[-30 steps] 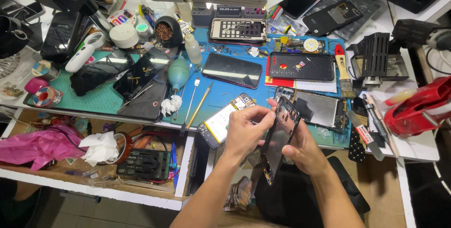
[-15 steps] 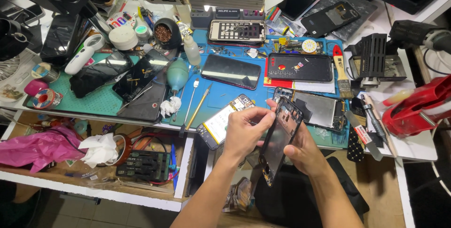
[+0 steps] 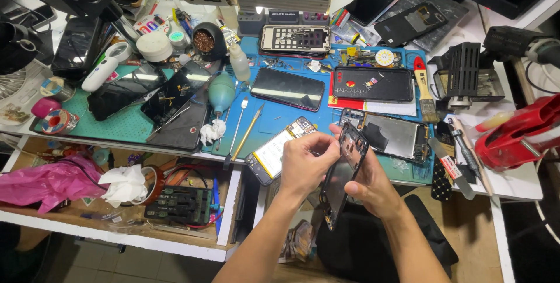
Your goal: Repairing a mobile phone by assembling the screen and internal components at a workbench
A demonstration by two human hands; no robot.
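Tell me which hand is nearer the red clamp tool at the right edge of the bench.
Right. The right hand holds the phone frame from the side facing the red tool, though well short of it. The left hand grips the frame's other side, farther away.

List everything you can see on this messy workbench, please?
phone frame: 1, black, held on edge between both hands
dark phone: 1, black, flat on blue mat
blue mat: 1, bench centre
green mat: 1, bench left
air blower: 1, teal, between the mats
brush: 1, red handle, right of mat
pink bag: 1, lower shelf left
white tissue: 1, beside the bag
left hand: 1, gripping frame
right hand: 1, supporting frame
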